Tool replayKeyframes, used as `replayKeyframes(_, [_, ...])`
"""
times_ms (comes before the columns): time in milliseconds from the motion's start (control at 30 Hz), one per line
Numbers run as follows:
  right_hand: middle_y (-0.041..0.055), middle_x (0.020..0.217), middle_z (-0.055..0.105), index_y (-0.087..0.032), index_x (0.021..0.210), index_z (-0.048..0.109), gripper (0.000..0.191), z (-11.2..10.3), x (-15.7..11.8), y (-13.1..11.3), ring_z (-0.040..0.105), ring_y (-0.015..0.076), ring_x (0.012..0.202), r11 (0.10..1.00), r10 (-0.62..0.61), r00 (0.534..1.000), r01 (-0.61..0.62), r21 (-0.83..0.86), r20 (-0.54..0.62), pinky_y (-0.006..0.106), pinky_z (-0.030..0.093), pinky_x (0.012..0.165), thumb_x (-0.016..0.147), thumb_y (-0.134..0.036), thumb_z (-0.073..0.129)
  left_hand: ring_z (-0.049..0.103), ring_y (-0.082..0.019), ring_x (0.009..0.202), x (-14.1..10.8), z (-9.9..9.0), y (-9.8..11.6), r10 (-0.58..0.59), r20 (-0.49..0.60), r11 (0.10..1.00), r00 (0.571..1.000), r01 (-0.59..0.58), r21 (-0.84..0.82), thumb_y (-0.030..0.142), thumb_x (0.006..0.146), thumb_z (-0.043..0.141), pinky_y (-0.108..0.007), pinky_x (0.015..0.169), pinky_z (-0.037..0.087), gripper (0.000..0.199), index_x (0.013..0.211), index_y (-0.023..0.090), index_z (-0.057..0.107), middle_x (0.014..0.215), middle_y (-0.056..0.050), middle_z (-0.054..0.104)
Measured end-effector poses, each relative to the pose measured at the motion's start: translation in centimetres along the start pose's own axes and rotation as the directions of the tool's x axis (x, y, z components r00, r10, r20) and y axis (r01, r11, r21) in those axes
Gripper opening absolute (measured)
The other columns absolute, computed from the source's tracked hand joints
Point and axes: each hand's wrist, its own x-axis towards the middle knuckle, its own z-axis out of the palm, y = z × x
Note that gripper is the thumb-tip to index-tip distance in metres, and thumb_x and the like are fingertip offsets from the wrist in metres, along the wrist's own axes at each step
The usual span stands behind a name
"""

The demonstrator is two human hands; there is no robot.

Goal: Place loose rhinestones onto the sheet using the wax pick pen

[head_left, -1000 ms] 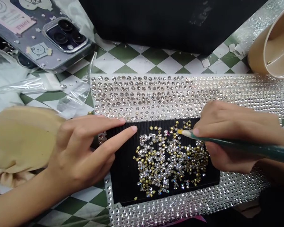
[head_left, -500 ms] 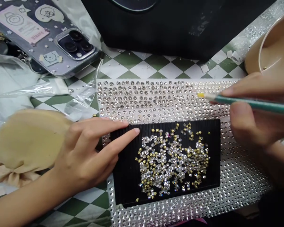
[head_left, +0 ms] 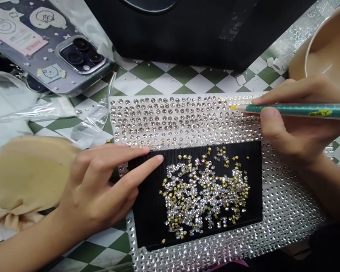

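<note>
In my right hand [head_left: 297, 121] is a green pencil [head_left: 289, 110] with a yellow tip. The tip is over the upper rows of a white sheet [head_left: 147, 138] studded with rows of clear rhinestones. My left hand [head_left: 104, 181] has its fingers outstretched, the fingertips resting on the upper left corner of a black tray [head_left: 147, 211]. That tray lies on the studded sheet. Spread over its middle are many loose rhinestones [head_left: 204, 192], some face up and clear, others showing gold pointed backs.
A phone [head_left: 51, 49] in a sticker-covered case lies at the upper left, near clear plastic bags [head_left: 93, 121]. A beige pouch [head_left: 31, 170] is left of my left hand. At the back stand a black box [head_left: 192, 34] and a beige bowl [head_left: 328, 49]. The tablecloth [head_left: 147, 75] is green-and-white checked.
My right hand has moved slightly left with the pencil, which now lies more level. The whole view has shifted a little. My left hand stays on the tray's corner.
</note>
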Motion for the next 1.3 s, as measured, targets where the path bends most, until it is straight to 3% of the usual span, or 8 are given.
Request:
replayKeyframes(233, [-0.0006,0.08,0.071,-0.014,0.087,0.068,0.005,-0.2,0.1,-0.5,0.063,0.0043,0.071,0.998,0.02,0.999,-0.018,-0.066,0.037,0.019,0.053,0.061,0.086,-0.013,0.063,0.062,-0.029,0.102,-0.2,0.1,0.1,-0.034,0.01,0.999,0.999,0.034,0.006,0.014,0.091,0.047,-0.048,0.091,0.056,0.072,0.156,0.039,0.029,0.115,-0.01,0.064])
replayKeyframes(433, [-0.0027,0.079,0.068,-0.015,0.087,0.066,0.005,-0.2,0.2,-0.5,0.06,0.0026,0.068,1.0,0.005,0.999,-0.004,-0.027,0.046,0.018,0.05,0.059,0.086,-0.012,0.062,0.062,-0.028,0.102,0.0,0.1,0.2,-0.041,-0.012,0.999,0.999,0.041,0.016,0.013,0.092,0.045,-0.047,0.091,0.056,0.071,0.156,0.04,0.029,0.117,-0.009,0.063])
replayKeyframes(867, [-0.0026,0.079,0.069,-0.021,0.089,0.069,0.014,-0.3,-0.2,-0.7,0.06,0.0078,0.066,0.998,0.034,0.999,-0.033,0.052,-0.011,0.026,0.049,0.055,0.083,-0.012,0.06,0.061,-0.025,0.106,0.0,0.1,0.4,-0.052,-0.018,0.999,0.998,0.052,0.01,0.013,0.092,0.044,-0.045,0.093,0.055,0.071,0.155,0.042,0.029,0.117,-0.007,0.062])
replayKeyframes(967, [-0.0002,0.076,0.069,-0.024,0.088,0.07,0.022,-1.3,0.2,-1.7,0.061,0.0109,0.062,0.984,0.035,0.991,-0.057,0.167,0.133,0.03,0.049,0.051,0.079,-0.008,0.057,0.062,-0.027,0.102,0.2,0.0,0.3,-0.029,-0.02,1.0,0.999,0.029,0.007,0.012,0.09,0.048,-0.045,0.091,0.056,0.073,0.155,0.04,0.03,0.116,-0.008,0.063])
replayKeyframes(1033, [0.0012,0.072,0.07,-0.023,0.085,0.068,0.024,-1.9,0.6,-2.6,0.064,0.0117,0.062,0.971,-0.006,0.937,-0.079,0.226,0.35,0.03,0.053,0.052,0.075,-0.004,0.057,0.063,-0.027,0.101,0.2,-0.1,0.2,-0.017,-0.026,1.0,1.0,0.018,0.01,0.01,0.088,0.049,-0.045,0.091,0.056,0.075,0.155,0.038,0.031,0.114,-0.009,0.064])
replayKeyframes(1100, [0.0011,0.069,0.069,-0.022,0.084,0.066,0.024,-2.2,0.8,-3.2,0.064,0.0113,0.062,0.964,-0.061,0.886,-0.067,0.257,0.459,0.029,0.055,0.053,0.074,-0.004,0.055,0.064,-0.027,0.1,0.2,-0.1,0.1,-0.01,-0.023,1.0,1.0,0.01,0.0,0.01,0.087,0.049,-0.045,0.09,0.056,0.076,0.155,0.038,0.032,0.113,-0.009,0.064])
replayKeyframes(1300, [-0.0021,0.066,0.068,-0.022,0.084,0.062,0.015,-1.7,0.5,-4.1,0.063,0.0083,0.059,0.974,-0.071,0.889,-0.037,0.225,0.453,0.025,0.056,0.052,0.08,-0.011,0.052,0.063,-0.028,0.1,-0.2,-0.2,-0.1,-0.035,0.002,0.999,0.999,0.035,-0.018,0.009,0.085,0.053,-0.045,0.093,0.057,0.079,0.154,0.041,0.032,0.114,-0.009,0.065])
